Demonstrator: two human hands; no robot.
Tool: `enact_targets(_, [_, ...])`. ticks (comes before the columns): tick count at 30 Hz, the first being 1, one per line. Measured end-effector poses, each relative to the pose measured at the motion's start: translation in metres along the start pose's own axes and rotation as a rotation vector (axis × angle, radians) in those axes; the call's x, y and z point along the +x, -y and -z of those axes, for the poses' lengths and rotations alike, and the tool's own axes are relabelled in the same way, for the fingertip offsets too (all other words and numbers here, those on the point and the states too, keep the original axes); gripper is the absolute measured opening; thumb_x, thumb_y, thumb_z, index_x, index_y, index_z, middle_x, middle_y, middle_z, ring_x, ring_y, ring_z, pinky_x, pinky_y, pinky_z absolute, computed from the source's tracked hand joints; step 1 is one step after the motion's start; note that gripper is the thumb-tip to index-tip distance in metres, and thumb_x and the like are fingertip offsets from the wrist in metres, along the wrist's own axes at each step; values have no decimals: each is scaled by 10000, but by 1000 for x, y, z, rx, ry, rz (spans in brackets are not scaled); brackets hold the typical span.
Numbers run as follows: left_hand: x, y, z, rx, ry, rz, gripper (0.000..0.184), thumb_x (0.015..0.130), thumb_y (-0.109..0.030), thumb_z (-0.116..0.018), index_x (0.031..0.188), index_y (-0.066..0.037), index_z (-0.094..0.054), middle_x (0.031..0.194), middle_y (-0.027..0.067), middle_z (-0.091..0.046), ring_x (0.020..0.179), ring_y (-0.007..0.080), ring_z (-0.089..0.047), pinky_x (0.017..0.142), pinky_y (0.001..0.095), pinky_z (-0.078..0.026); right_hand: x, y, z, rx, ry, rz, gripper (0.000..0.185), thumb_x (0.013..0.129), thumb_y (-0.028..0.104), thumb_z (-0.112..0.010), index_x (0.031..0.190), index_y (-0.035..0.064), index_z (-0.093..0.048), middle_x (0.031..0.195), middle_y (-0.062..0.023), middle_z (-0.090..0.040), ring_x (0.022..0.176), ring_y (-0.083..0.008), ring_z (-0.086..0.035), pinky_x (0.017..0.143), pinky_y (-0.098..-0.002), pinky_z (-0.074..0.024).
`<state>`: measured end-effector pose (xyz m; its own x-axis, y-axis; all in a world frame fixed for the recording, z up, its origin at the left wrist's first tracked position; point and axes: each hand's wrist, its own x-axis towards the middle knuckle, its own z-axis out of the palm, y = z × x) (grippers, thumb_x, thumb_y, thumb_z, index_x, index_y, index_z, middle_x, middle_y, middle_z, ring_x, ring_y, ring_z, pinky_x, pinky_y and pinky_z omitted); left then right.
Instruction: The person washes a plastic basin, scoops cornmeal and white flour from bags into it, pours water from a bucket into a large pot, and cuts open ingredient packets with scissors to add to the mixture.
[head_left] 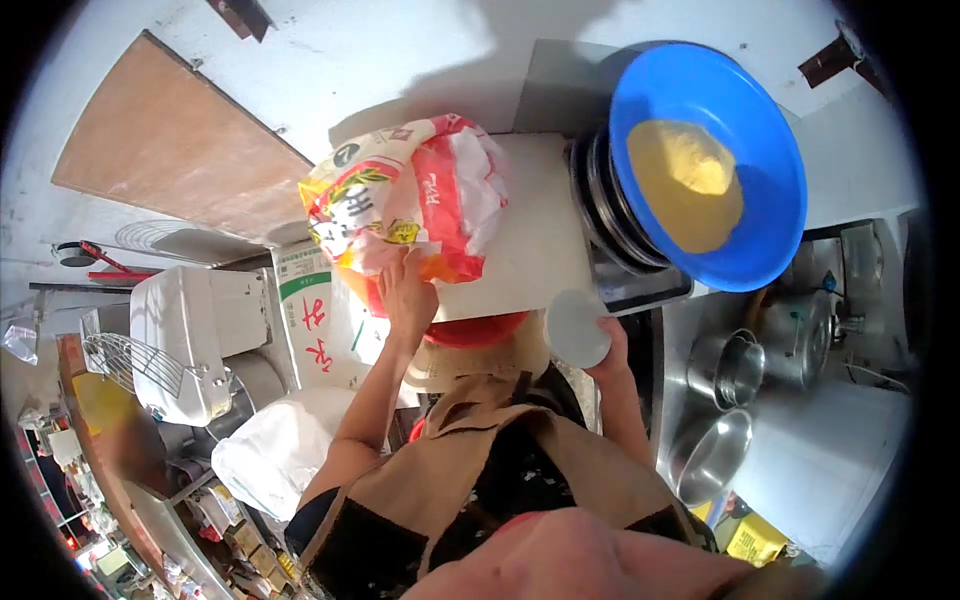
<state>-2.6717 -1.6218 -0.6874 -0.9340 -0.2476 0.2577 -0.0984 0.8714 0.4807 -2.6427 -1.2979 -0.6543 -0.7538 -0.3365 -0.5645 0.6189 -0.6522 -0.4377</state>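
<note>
I'd say partway along: yellow powder (690,190) already in the blue basin (765,120), printed bag (435,195) on the desk (540,225), left hand (407,297) pinching its edge, right hand (613,352) gripping a pale round dish (574,328), no clue what's left inside.

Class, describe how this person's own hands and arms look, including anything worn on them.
The left hand and right hand show no gloves. Both forearms are bare; a short black sleeve shows on the left.
</note>
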Motion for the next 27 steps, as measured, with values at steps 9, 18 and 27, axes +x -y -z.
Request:
enact_targets(9, [21, -166, 28, -567, 3, -204, 275, 806, -59, -562, 1077, -17, -533, 942, 123, -566, 818, 248, -571, 696, 346, -464, -5, 46, 60, 76, 52, -17, 481, 807, 274, -522, 1187, -19, -494, 1109, -132, -575, 1000, -250, -574, 867, -383, -464])
enact_targets(18, [91, -304, -56, -1349, 962, 759, 470, 805, -246, -625, 1184, -22, -462, 1002, 110, -585, 751, 181, -600, 644, 303, -516, -124, 180, 30, -221, 18, 344, 542, 755, 331, -548, 1171, -14, -511, 1065, -139, -585, 962, -253, -583, 806, -364, -474])
enact_targets(27, [52, -326, -55, -1586, 497, 617, 364, 731, -51, -593, 1089, -29, -533, 967, 116, -606, 812, 234, -623, 662, 367, -545, -144, 201, 44, -228, -129, 598, 625, 760, 432, -495, 1198, -14, -487, 1167, -171, -532, 1046, -303, -532, 860, -408, -467])
